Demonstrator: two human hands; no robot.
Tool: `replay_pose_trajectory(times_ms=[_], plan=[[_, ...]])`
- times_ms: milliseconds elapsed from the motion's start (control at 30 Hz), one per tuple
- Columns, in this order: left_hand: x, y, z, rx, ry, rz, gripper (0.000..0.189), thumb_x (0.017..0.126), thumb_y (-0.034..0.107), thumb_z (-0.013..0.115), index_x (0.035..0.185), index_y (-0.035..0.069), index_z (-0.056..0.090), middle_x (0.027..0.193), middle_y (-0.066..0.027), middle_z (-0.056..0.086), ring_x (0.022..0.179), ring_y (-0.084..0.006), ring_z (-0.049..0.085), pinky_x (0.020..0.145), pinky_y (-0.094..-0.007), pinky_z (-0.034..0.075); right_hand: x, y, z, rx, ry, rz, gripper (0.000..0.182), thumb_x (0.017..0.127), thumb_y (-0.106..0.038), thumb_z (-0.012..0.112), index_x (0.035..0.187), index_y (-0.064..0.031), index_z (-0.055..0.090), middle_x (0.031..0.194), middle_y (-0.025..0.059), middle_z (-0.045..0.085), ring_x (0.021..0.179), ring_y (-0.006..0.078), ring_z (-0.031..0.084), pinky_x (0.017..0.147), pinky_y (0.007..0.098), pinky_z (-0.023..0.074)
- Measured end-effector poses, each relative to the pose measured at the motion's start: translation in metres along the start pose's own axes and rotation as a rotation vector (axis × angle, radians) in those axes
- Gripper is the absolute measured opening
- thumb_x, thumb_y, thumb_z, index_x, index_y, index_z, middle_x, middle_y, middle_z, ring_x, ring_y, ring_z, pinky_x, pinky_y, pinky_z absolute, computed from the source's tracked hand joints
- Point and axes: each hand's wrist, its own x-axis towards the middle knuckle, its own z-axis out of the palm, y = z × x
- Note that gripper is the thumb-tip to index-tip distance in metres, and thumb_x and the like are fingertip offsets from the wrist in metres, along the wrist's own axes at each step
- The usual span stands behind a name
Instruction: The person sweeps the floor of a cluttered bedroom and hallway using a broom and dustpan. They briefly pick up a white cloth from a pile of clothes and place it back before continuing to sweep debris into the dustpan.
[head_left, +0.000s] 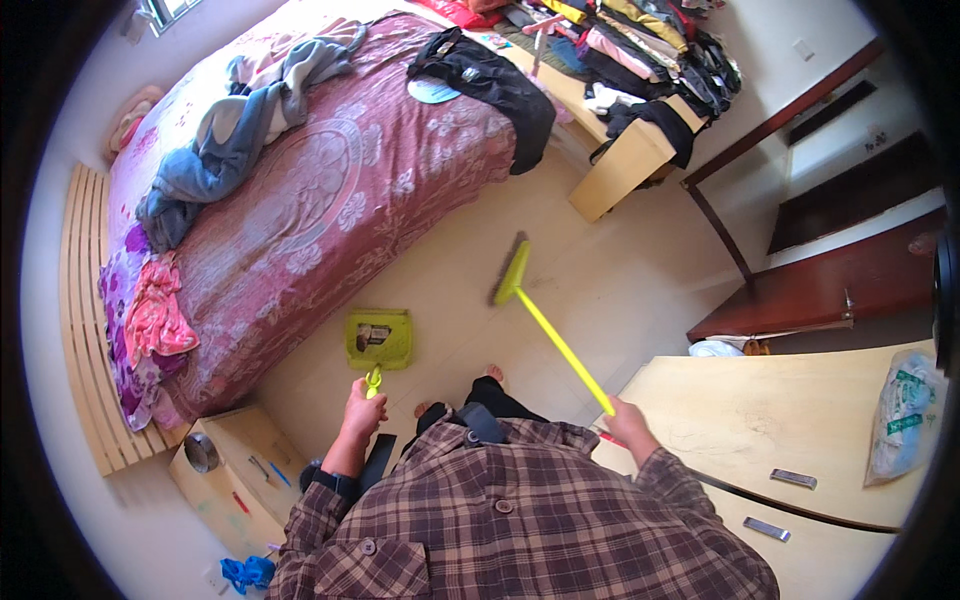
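Observation:
My left hand (365, 412) grips the handle of a yellow-green dustpan (381, 341). The pan sits beside the bed, with a label on its inner face. In my right hand (631, 426) is the yellow-green shaft of a broom (562, 346). The broom's head (514, 274) rests out in front of me on the pale tiled floor (450, 330), its dark bristles facing left towards the bed. A small patch of dark debris (544, 282) lies on the tiles just right of the broom head. My bare feet show below the dustpan and broom.
A bed (315, 187) with a pink floral cover fills the left, with dark trousers (487, 82) hanging off its corner. A bedside cabinet (240, 457) stands lower left. Heaped clothes (630, 45) and a wooden board (622, 169) are ahead. On the right are a wooden cabinet (735, 405) and a dark red door (810, 281).

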Motion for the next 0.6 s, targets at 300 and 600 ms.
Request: replay_pose_trajectory(times_ms=[300, 600], plan=[[-0.001, 0.005, 0.024, 0.067, -0.009, -0.015, 0.059, 0.068, 0.008, 0.049, 0.12, 0.011, 0.023, 0.06, -0.0056, 0.048, 0.042, -0.0135, 0.047, 0.032, -0.0242, 0.034, 0.082, -0.031, 0.019, 0.339, -0.16, -0.172, 0.046, 0.073, -0.016, 0.055, 0.116, -0.0197, 0.042, 0.067, 0.0079, 0.054, 0.05, 0.0136, 0.05, 0.047, 0.0272, 0.0413], [0.024, 0.004, 0.039, 0.09, -0.015, 0.02, 0.06, 0.071, 0.004, 0.05, 0.124, 0.007, 0.022, 0.066, -0.0079, 0.05, 0.048, -0.0141, 0.049, 0.038, -0.0249, 0.041, 0.082, 0.089, -0.037, 0.609, -0.345, 0.195, 0.043, 0.075, -0.012, 0.053, 0.116, -0.0218, 0.043, 0.061, -0.0004, 0.049, 0.044, 0.0081, 0.043, 0.041, 0.0217, 0.0401]])
